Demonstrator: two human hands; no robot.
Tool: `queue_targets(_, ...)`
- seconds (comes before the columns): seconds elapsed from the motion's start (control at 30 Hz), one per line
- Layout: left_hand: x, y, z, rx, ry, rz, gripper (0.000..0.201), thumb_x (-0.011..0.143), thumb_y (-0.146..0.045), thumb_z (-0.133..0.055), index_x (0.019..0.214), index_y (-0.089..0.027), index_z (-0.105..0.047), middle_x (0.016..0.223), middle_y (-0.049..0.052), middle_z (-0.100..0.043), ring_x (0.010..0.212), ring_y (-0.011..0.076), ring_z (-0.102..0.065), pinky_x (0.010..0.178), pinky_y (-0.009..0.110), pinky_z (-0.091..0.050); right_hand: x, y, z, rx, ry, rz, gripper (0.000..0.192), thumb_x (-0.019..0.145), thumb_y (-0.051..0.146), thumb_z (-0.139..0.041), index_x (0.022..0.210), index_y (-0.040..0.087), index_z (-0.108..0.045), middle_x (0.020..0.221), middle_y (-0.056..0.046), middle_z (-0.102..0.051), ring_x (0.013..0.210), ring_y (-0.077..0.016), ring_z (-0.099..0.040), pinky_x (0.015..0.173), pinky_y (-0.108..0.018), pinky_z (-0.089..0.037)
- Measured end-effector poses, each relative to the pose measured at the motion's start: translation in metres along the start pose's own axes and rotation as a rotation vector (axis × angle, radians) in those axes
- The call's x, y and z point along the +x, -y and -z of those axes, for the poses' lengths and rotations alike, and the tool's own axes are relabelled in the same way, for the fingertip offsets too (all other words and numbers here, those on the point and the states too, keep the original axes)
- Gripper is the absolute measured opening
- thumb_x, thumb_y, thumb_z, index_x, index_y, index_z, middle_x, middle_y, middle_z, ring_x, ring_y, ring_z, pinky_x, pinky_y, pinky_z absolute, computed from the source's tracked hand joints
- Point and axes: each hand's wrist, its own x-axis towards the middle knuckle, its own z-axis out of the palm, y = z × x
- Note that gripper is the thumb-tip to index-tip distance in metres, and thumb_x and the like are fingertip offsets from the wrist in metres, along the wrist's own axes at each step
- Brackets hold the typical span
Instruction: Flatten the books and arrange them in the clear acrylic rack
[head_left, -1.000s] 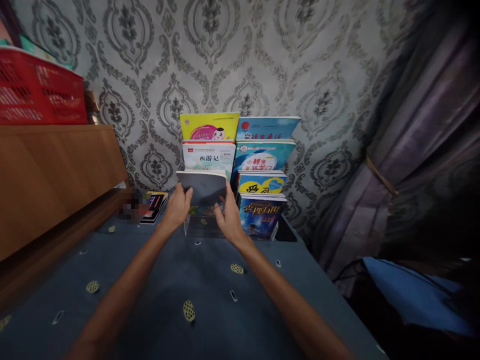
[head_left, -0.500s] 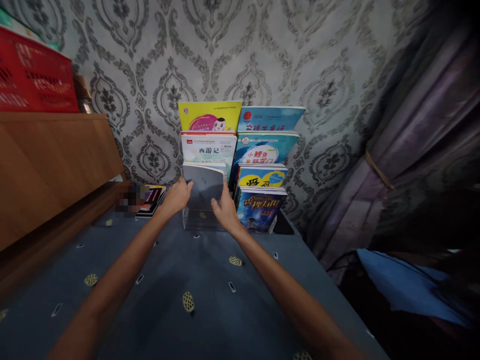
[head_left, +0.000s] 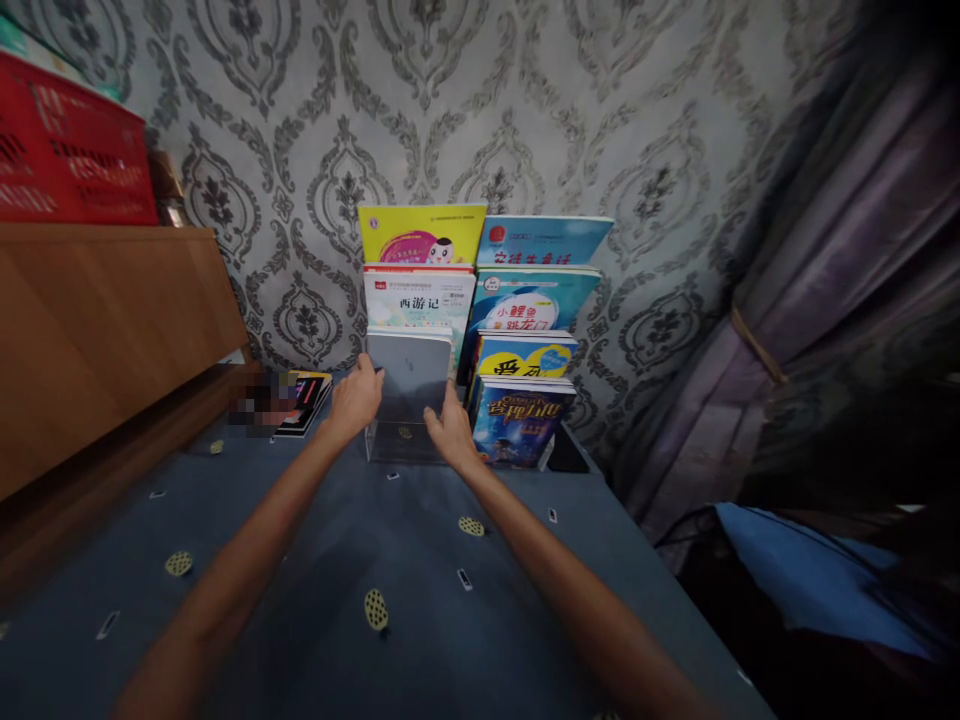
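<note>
A grey-covered book (head_left: 410, 376) stands upright in the front of the left column of a clear stepped book rack (head_left: 386, 442). My left hand (head_left: 358, 398) grips the book's left edge, its fingers curled behind. My right hand (head_left: 452, 430) is at the right edge, thumb in front and fingers along the side, partly hidden. Behind the grey book are a white book (head_left: 420, 300) and a yellow book (head_left: 421, 228). The right column holds a dark blue book (head_left: 521, 425), a yellow-and-blue book (head_left: 525, 355) and teal books (head_left: 536, 297).
Several books (head_left: 306, 405) lie flat to the left, beside a blurred patch. A wooden cabinet (head_left: 112, 320) bears a red basket (head_left: 75, 150). A dark flat object (head_left: 568, 452) lies right of the rack. A purple curtain (head_left: 697, 400) hangs at the right, past the patterned cloth's (head_left: 315, 600) edge.
The grey book's top edge has become more level and sits slightly lower. Both hands stay at its sides, and the whole view has shifted a little.
</note>
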Motion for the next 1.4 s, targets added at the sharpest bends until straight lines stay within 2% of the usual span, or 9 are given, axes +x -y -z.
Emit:
queue_targets(0.13, 0.002, 0.003, -0.004, -0.032, -0.044, -0.010, 0.028, 0.102, -0.032, -0.032, 0.117, -0.014, -0.048, 0.114, 0.019, -0.069, 0.100, 0.0295, -0.071, 0.082, 0.034, -0.051, 0.000, -0.001, -0.004, 0.022, -0.022, -0.001, 0.077, 0.082, 0.027, -0.050, 0.154, 0.004, -0.031, 0.129, -0.020, -0.065, 0.122, -0.0357, -0.060, 0.104, -0.054, -0.049)
queue_targets(0.3, 0.003, 0.005, -0.006, -0.054, -0.057, -0.017, 0.026, 0.102, -0.030, -0.034, 0.118, -0.014, -0.048, 0.116, 0.019, -0.067, 0.102, 0.0291, -0.070, 0.083, 0.035, -0.051, -0.001, 0.000, -0.007, 0.026, -0.033, -0.021, 0.076, 0.082, 0.027, -0.050, 0.152, 0.005, -0.032, 0.146, -0.019, -0.053, 0.137, -0.0335, -0.048, 0.114, -0.053, -0.039)
queue_targets(0.6, -0.003, 0.014, -0.011, -0.083, -0.066, -0.040, 0.029, 0.101, -0.034, -0.039, 0.120, -0.015, -0.049, 0.121, 0.017, -0.065, 0.107, 0.0292, -0.067, 0.087, 0.035, -0.050, -0.006, -0.001, -0.005, 0.051, -0.020, -0.025, 0.076, 0.083, 0.027, -0.051, 0.152, 0.003, -0.032, 0.150, -0.023, -0.047, 0.140, -0.0330, -0.044, 0.117, -0.054, -0.035)
queue_targets(0.9, -0.016, 0.035, -0.030, -0.239, -0.118, -0.171, 0.032, 0.100, -0.029, -0.044, 0.128, -0.015, -0.048, 0.123, 0.016, -0.063, 0.113, 0.0255, -0.063, 0.096, 0.036, -0.049, -0.017, -0.003, -0.001, 0.026, -0.021, 0.055, 0.076, 0.087, 0.027, -0.050, 0.156, 0.008, -0.025, 0.153, -0.020, -0.045, 0.140, -0.0322, -0.045, 0.114, -0.055, -0.039)
queue_targets(1.03, -0.024, 0.057, -0.050, -0.210, -0.092, -0.189, 0.038, 0.100, -0.029, -0.041, 0.135, -0.015, -0.043, 0.127, 0.015, -0.061, 0.116, 0.0239, -0.061, 0.098, 0.035, -0.048, -0.024, 0.000, 0.005, 0.043, -0.003, 0.060, 0.075, 0.089, 0.027, -0.050, 0.157, 0.008, -0.024, 0.154, -0.021, -0.042, 0.140, -0.0318, -0.045, 0.114, -0.055, -0.038)
queue_targets(1.13, -0.027, 0.081, -0.066, -0.052, -0.040, -0.102, 0.039, 0.099, -0.028, -0.041, 0.134, -0.011, -0.046, 0.132, 0.018, -0.058, 0.124, 0.0262, -0.056, 0.102, 0.036, -0.045, -0.043, 0.007, 0.009, 0.035, 0.012, 0.077, 0.072, 0.093, 0.028, -0.046, 0.158, 0.010, -0.022, 0.157, -0.020, -0.039, 0.144, -0.0296, -0.040, 0.117, -0.055, -0.035)
queue_targets(1.27, -0.023, 0.121, -0.082, 0.075, -0.009, 0.048, 0.041, 0.093, -0.020, -0.043, 0.130, -0.004, -0.050, 0.139, 0.029, -0.052, 0.136, 0.0359, -0.045, 0.108, 0.049, -0.040, -0.089, 0.012, 0.008, 0.044, 0.089, 0.157, 0.067, 0.098, 0.024, -0.040, 0.161, 0.019, -0.015, 0.162, -0.013, -0.033, 0.148, -0.0251, -0.033, 0.120, -0.052, -0.034)
queue_targets(1.33, -0.019, 0.140, -0.088, 0.092, 0.000, 0.100, 0.047, 0.091, -0.019, -0.044, 0.134, 0.001, -0.046, 0.146, 0.034, -0.043, 0.142, 0.0408, -0.036, 0.110, 0.058, -0.035, -0.112, 0.010, 0.004, 0.049, 0.157, 0.182, 0.068, 0.099, 0.021, -0.039, 0.161, 0.023, -0.012, 0.163, -0.011, -0.031, 0.149, -0.0234, -0.032, 0.120, -0.049, -0.035)
queue_targets(1.4, -0.014, 0.156, -0.095, 0.130, 0.046, 0.140, 0.054, 0.092, -0.022, -0.043, 0.141, 0.001, -0.041, 0.153, 0.033, -0.036, 0.148, 0.0405, -0.027, 0.112, 0.063, -0.029, -0.129, 0.004, 0.001, 0.047, 0.255, 0.175, 0.070, 0.099, 0.020, -0.039, 0.161, 0.024, -0.008, 0.164, -0.011, -0.029, 0.150, -0.0232, -0.031, 0.119, -0.049, -0.036)
